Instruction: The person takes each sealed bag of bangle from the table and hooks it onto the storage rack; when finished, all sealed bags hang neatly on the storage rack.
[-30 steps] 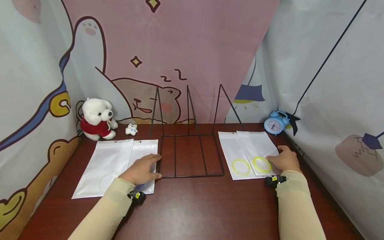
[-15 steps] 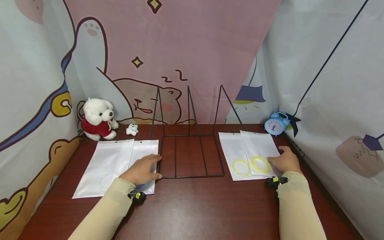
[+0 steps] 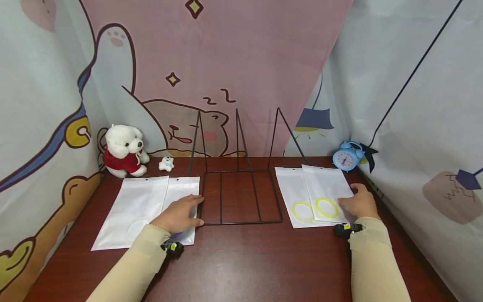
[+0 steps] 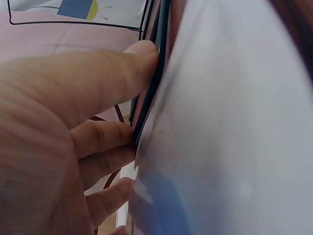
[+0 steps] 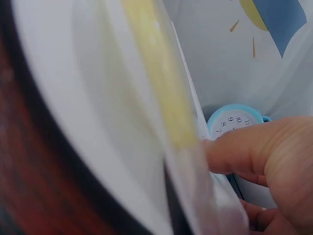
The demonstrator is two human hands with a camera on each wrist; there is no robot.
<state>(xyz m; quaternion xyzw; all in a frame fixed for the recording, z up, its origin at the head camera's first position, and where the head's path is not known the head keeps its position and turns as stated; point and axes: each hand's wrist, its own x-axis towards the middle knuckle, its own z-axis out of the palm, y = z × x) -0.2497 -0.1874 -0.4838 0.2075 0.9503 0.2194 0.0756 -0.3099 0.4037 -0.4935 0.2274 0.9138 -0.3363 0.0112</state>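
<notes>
My right hand (image 3: 360,202) pinches the right edge of the top white plastic bag (image 3: 325,180), through which a yellow ring (image 3: 327,207) shows. Another white bag (image 3: 288,184) with a similar ring lies partly under it on the left. In the right wrist view, my thumb (image 5: 234,149) presses the bag's edge and the other fingers are behind it. My left hand (image 3: 178,214) rests over a white bag (image 3: 184,184), its thumb and fingertips touching the left bar of the black wire rack (image 3: 241,222). In the left wrist view, a blue patch (image 4: 164,205) shows through that bag.
A wider white bag (image 3: 139,201) lies at the left. A white plush dog (image 3: 126,149) in red and a tiny white toy (image 3: 166,163) stand behind it. A blue alarm clock (image 3: 345,157) stands at the back right. Printed curtains (image 3: 256,54) enclose the brown table (image 3: 241,264).
The top right bag has shifted and turned slightly over the bag under it, its ring moving a little left. The right hand moved very slightly; the left hand stays at the rack.
</notes>
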